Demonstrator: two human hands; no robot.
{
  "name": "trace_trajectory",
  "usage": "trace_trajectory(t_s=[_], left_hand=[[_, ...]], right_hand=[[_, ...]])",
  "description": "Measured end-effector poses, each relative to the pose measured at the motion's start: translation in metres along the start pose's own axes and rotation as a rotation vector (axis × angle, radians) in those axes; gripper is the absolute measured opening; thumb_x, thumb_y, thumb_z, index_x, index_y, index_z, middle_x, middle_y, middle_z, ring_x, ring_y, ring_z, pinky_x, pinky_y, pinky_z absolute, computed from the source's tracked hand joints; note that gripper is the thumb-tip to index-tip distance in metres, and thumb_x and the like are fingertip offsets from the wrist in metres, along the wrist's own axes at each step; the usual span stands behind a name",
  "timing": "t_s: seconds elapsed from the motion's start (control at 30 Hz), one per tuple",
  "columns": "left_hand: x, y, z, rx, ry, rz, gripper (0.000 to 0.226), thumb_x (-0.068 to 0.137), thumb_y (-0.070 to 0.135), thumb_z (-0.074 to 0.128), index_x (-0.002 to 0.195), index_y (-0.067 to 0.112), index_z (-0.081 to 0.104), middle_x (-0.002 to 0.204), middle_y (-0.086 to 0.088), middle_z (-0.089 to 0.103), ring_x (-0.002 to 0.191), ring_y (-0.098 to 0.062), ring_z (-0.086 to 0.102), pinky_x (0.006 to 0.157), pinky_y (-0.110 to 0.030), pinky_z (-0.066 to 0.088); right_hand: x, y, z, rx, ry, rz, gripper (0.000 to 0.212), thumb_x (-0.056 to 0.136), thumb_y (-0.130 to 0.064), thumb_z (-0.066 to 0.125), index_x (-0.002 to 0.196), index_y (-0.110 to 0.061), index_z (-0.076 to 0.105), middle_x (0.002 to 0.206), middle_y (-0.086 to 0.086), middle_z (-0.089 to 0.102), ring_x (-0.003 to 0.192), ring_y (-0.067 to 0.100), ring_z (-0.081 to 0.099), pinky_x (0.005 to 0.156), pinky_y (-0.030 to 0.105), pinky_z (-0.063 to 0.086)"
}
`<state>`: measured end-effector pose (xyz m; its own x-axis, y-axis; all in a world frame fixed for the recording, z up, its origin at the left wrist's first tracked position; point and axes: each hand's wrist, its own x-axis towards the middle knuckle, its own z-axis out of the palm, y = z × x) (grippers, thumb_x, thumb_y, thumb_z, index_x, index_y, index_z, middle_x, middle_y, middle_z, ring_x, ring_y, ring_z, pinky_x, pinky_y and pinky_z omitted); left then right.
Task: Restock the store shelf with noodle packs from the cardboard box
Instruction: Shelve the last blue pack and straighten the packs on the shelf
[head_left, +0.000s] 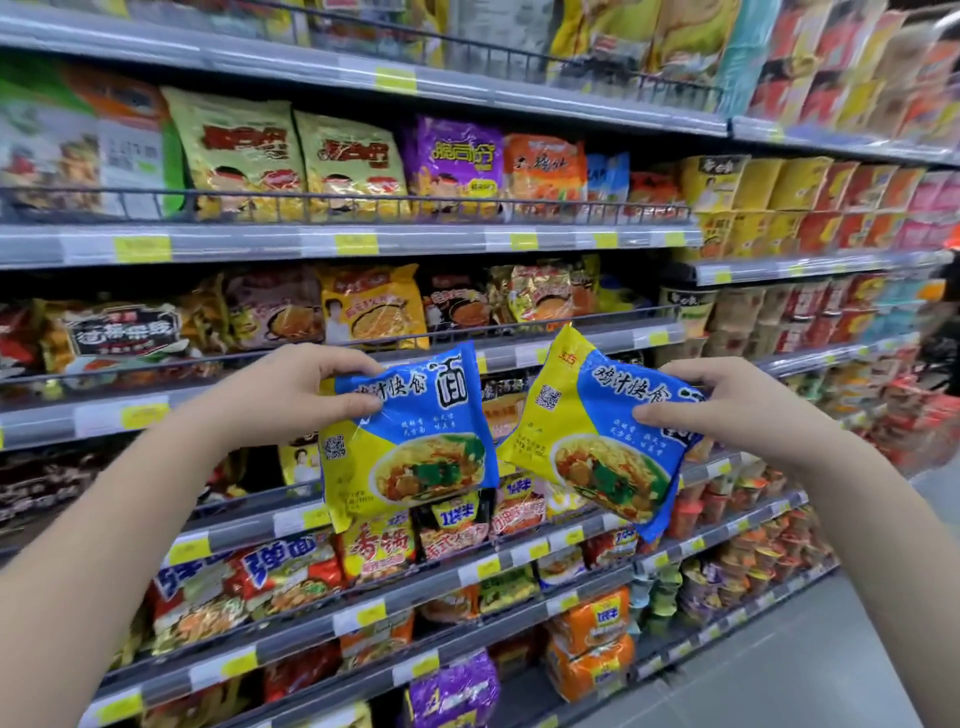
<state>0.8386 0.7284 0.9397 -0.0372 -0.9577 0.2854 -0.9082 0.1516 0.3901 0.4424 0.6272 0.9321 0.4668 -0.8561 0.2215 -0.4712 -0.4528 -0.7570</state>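
Observation:
I hold two blue and yellow noodle packs up in front of the store shelf (571, 348). My left hand (296, 389) grips the left noodle pack (415, 447) by its upper left corner, thumb on its face. My right hand (727, 405) grips the right noodle pack (587, 441) at its upper right edge, and this pack is tilted. Both packs hang in the air at the level of the third and fourth shelf boards, apart from the shelf stock. The cardboard box is out of view.
Several shelf boards with wire front rails (363, 202) carry many noodle bags. Cup noodles (779, 208) fill the shelves to the right. A grey aisle floor (831, 649) shows at the lower right.

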Motion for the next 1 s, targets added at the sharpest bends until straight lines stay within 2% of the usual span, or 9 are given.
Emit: trace_trajectory(t_s=[0.1, 0.17, 0.27, 0.4, 0.53, 0.67, 0.8, 0.87, 1.0], left_hand=[[0.021, 0.016, 0.006, 0.023, 0.052, 0.055, 0.010, 0.092, 0.045, 0.066, 0.099, 0.053, 0.064, 0.103, 0.031, 0.067, 0.083, 0.003, 0.066, 0.080, -0.033, 0.055], [0.035, 0.028, 0.010, 0.064, 0.069, 0.100, 0.015, 0.094, 0.043, 0.064, 0.095, 0.057, 0.059, 0.101, 0.039, 0.060, 0.077, -0.002, 0.066, 0.072, -0.026, 0.052], [0.059, 0.039, 0.020, 0.075, 0.100, 0.172, 0.017, 0.096, 0.040, 0.062, 0.102, 0.055, 0.057, 0.105, 0.035, 0.058, 0.094, -0.003, 0.063, 0.080, -0.024, 0.049], [0.097, 0.049, 0.041, 0.082, 0.161, 0.215, 0.022, 0.097, 0.034, 0.062, 0.118, 0.036, 0.069, 0.103, 0.021, 0.061, 0.107, -0.012, 0.057, 0.091, -0.038, 0.046], [0.137, 0.053, 0.061, 0.102, 0.203, 0.280, 0.018, 0.097, 0.030, 0.064, 0.110, 0.042, 0.068, 0.091, 0.036, 0.047, 0.094, -0.008, 0.048, 0.081, -0.032, 0.039], [0.180, 0.051, 0.077, 0.098, 0.235, 0.329, 0.017, 0.095, 0.026, 0.068, 0.104, 0.039, 0.072, 0.087, 0.036, 0.051, 0.093, -0.015, 0.055, 0.080, -0.037, 0.044], [0.227, 0.048, 0.092, 0.103, 0.280, 0.349, 0.016, 0.092, 0.021, 0.072, 0.106, 0.026, 0.078, 0.083, 0.025, 0.058, 0.093, -0.022, 0.060, 0.079, -0.038, 0.045], [0.254, 0.047, 0.098, 0.114, 0.276, 0.353, 0.016, 0.092, 0.024, 0.071, 0.106, 0.028, 0.077, 0.086, 0.020, 0.062, 0.094, -0.019, 0.061, 0.081, -0.039, 0.048], [0.308, 0.051, 0.109, 0.081, 0.254, 0.351, 0.016, 0.094, 0.028, 0.068, 0.107, 0.034, 0.075, 0.089, 0.036, 0.054, 0.095, -0.010, 0.058, 0.078, -0.029, 0.044]], right_hand=[[0.005, 0.009, -0.020, 0.016, 0.051, 0.000, 0.013, 0.089, -0.033, 0.075, 0.099, -0.026, 0.078, 0.080, -0.007, 0.077, 0.062, 0.008, 0.068, 0.055, 0.025, 0.049], [0.008, 0.015, -0.032, 0.009, 0.099, -0.005, 0.012, 0.088, -0.035, 0.075, 0.098, -0.028, 0.078, 0.082, -0.010, 0.077, 0.057, 0.003, 0.065, 0.048, 0.015, 0.044], [0.014, 0.027, -0.044, -0.016, 0.157, -0.018, 0.013, 0.090, -0.036, 0.072, 0.100, -0.030, 0.077, 0.088, -0.012, 0.077, 0.070, 0.003, 0.071, 0.052, 0.015, 0.047], [0.028, 0.042, -0.058, -0.064, 0.221, -0.015, 0.013, 0.092, -0.040, 0.069, 0.099, -0.033, 0.077, 0.088, -0.010, 0.078, 0.076, 0.017, 0.072, 0.062, 0.040, 0.052], [0.052, 0.065, -0.076, -0.102, 0.274, -0.006, 0.009, 0.093, -0.037, 0.070, 0.099, -0.034, 0.077, 0.076, -0.018, 0.075, 0.053, 0.001, 0.060, 0.051, 0.019, 0.044], [0.092, 0.094, -0.093, -0.211, 0.323, 0.040, 0.010, 0.088, -0.044, 0.074, 0.098, -0.045, 0.073, 0.095, -0.023, 0.075, 0.073, 0.021, 0.072, 0.065, 0.045, 0.059], [0.146, 0.118, -0.113, -0.332, 0.315, 0.038, 0.016, 0.087, -0.049, 0.073, 0.100, -0.042, 0.070, 0.100, -0.016, 0.073, 0.073, 0.014, 0.072, 0.058, 0.034, 0.052], [0.173, 0.129, -0.122, -0.341, 0.307, 0.046, 0.014, 0.087, -0.050, 0.072, 0.098, -0.041, 0.071, 0.096, -0.018, 0.074, 0.075, 0.020, 0.073, 0.065, 0.044, 0.059], [0.221, 0.151, -0.139, -0.344, 0.324, 0.063, 0.015, 0.092, -0.043, 0.070, 0.100, -0.031, 0.071, 0.099, -0.026, 0.067, 0.081, 0.013, 0.066, 0.079, 0.042, 0.057]])
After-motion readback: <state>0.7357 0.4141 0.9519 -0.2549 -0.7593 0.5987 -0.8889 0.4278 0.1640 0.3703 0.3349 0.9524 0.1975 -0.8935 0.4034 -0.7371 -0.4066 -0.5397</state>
